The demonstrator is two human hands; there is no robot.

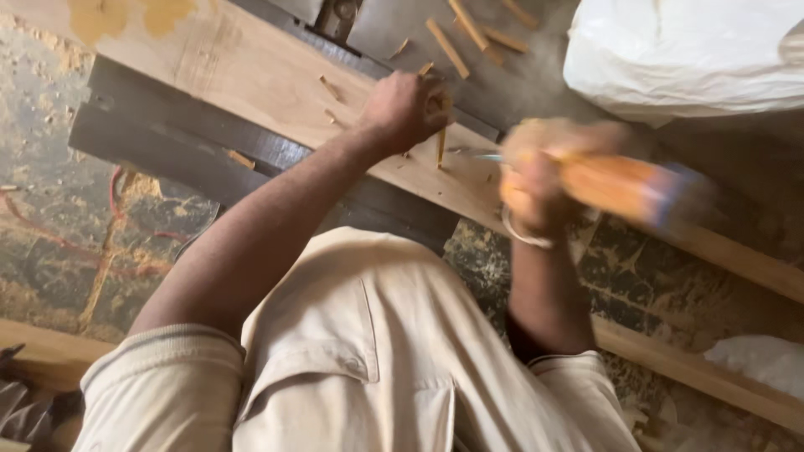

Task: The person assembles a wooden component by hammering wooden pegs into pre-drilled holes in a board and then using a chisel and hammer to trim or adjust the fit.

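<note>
My left hand (pixel 402 109) pinches a thin wooden peg (pixel 440 146) and stands it upright on a pale wooden plank (pixel 276 84). My right hand (pixel 536 180), blurred by motion, grips a tool with an orange handle and a blue end (pixel 628 186). Its thin metal shaft (pixel 473 153) points left and reaches almost to the peg. A metal bangle (pixel 523 237) sits on my right wrist. My beige shirt fills the bottom of the view.
Several loose wooden sticks (pixel 448 46) lie on the dark surface behind the plank. A white bag (pixel 687 59) sits at the top right. Dark beams (pixel 167 134) run under the plank, a wooden strip (pixel 695 368) crosses the lower right, and a red cable (pixel 117 188) lies on the floor.
</note>
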